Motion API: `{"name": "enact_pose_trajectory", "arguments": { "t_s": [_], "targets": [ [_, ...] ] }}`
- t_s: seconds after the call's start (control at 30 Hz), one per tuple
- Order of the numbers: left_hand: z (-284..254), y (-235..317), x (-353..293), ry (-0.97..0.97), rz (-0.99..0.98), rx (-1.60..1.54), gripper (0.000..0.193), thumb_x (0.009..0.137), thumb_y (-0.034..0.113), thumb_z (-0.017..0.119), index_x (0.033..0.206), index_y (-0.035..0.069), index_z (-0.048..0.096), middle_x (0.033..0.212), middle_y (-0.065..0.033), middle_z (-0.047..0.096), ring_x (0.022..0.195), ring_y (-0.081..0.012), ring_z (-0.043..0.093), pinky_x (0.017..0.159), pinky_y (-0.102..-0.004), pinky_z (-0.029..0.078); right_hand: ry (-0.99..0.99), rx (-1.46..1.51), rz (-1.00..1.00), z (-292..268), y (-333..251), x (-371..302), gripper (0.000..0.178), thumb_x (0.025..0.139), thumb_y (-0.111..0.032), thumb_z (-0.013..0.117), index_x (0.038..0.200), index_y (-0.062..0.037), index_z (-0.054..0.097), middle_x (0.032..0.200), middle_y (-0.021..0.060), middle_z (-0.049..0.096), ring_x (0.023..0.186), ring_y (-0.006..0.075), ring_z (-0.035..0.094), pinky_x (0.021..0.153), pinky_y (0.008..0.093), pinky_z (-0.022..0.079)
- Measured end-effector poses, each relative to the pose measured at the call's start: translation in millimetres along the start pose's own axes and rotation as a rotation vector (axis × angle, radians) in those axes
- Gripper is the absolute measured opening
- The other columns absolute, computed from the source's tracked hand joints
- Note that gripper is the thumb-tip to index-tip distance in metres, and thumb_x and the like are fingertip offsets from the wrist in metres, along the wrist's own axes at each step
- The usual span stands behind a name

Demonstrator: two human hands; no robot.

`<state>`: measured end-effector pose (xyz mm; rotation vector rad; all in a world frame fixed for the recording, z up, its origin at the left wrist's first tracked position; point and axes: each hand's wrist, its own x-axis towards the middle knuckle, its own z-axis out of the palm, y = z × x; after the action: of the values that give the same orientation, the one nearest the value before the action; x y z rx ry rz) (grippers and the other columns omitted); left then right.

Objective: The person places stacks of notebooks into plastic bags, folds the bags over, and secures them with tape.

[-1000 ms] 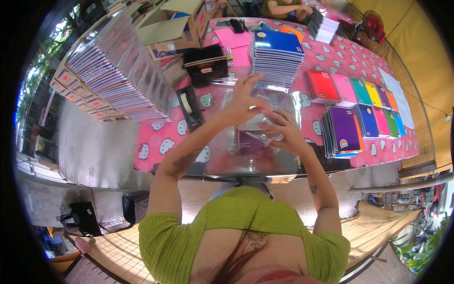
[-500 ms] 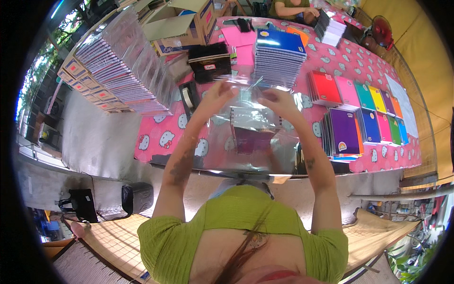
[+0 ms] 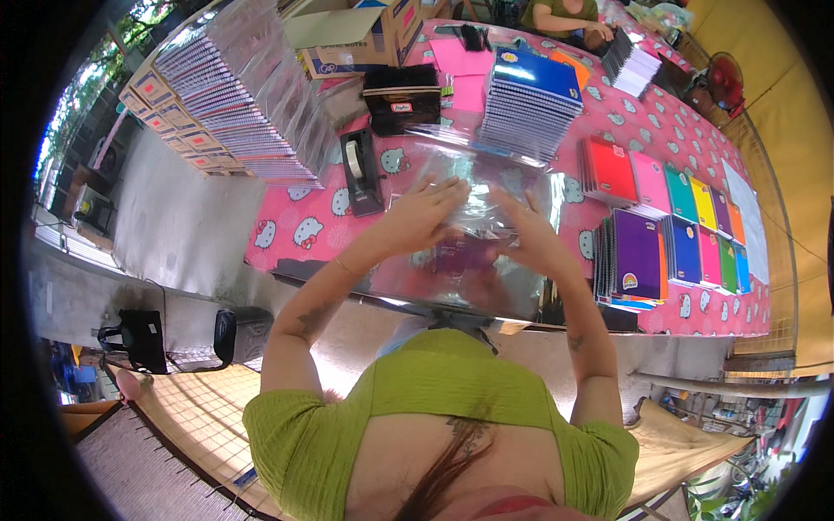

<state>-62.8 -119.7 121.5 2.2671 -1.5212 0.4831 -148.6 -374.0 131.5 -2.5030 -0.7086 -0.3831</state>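
A sheet of clear, shiny plastic (image 3: 512,291) lies in front of me at the table's near edge. Beneath it a purple notebook (image 3: 465,259) shows dimly through the glare. My left hand (image 3: 432,211) rests flat on the plastic with its fingers stretched toward the right. On the other side my right hand (image 3: 528,227) touches the sheet, fingers spread. A black tape dispenser (image 3: 359,172) stands left of the plastic. Just beyond the sheet rises a stack of blue spiral notebooks (image 3: 532,108).
Rows of coloured notebooks (image 3: 638,247) cover the right side of the pink patterned table (image 3: 287,227). A tall notebook pile (image 3: 234,104) with plastic lines the left. Behind stand a black box (image 3: 400,100) and an open carton (image 3: 352,48). Another person (image 3: 565,19) sits at the far end.
Both hands have come down from above the far part of the plastic and now lie on it, fingers extended. The plastic has flattened over the notebook. The view has shifted slightly.
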Motion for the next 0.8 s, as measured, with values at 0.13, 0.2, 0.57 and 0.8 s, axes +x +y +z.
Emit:
{"name": "enact_pose_trajectory", "arguments": {
  "t_s": [0.13,0.2,0.57,0.8],
  "targets": [
    [13,19,-8,0.025,-0.181,-0.137,0.037,0.084,0.019,0.071,0.12,0.011,0.065,0.121,-0.0155,0.062,0.109,-0.0302,0.059,0.089,-0.0457,0.047,0.162,0.044,0.021,16,-3,-2,0.033,0.077,-0.01,0.075,0.108,-0.0062,0.064,0.11,0.012,0.064,0.106,0.0319,0.058,0.089,0.0423,0.048],
    [4,7,-3,-0.036,-0.174,-0.268,0.036,0.083,0.018,0.071,0.118,0.011,0.065,0.108,-0.0131,0.064,0.102,-0.0306,0.059,0.084,-0.046,0.047,0.146,0.073,0.112,8,-16,7,0.018,0.079,-0.003,0.07,0.096,-0.0043,0.067,0.099,0.01,0.064,0.098,0.0325,0.059,0.086,0.0431,0.047],
    [3,-16,53,-0.023,-0.297,-0.084,0.05,0.077,0.034,0.078,0.108,-0.002,0.065,0.088,-0.0165,0.066,0.077,-0.0286,0.063,0.069,-0.0408,0.048,0.067,0.213,0.285,3,42,42,0.046,0.075,-0.026,0.082,0.111,-0.0044,0.063,0.09,0.0081,0.065,0.083,0.0224,0.063,0.073,0.0366,0.051],
    [48,-80,80,-0.416,-0.563,-1.04,0.036,0.086,0.029,0.073,0.104,-0.002,0.068,0.084,-0.0025,0.062,0.072,-0.0104,0.055,0.064,-0.0267,0.045,-0.071,0.668,0.509,14,62,37,0.044,0.081,-0.019,0.08,0.118,-0.0016,0.063,0.103,0.0054,0.066,0.09,0.0113,0.061,0.077,0.0274,0.05]
  ]
}}
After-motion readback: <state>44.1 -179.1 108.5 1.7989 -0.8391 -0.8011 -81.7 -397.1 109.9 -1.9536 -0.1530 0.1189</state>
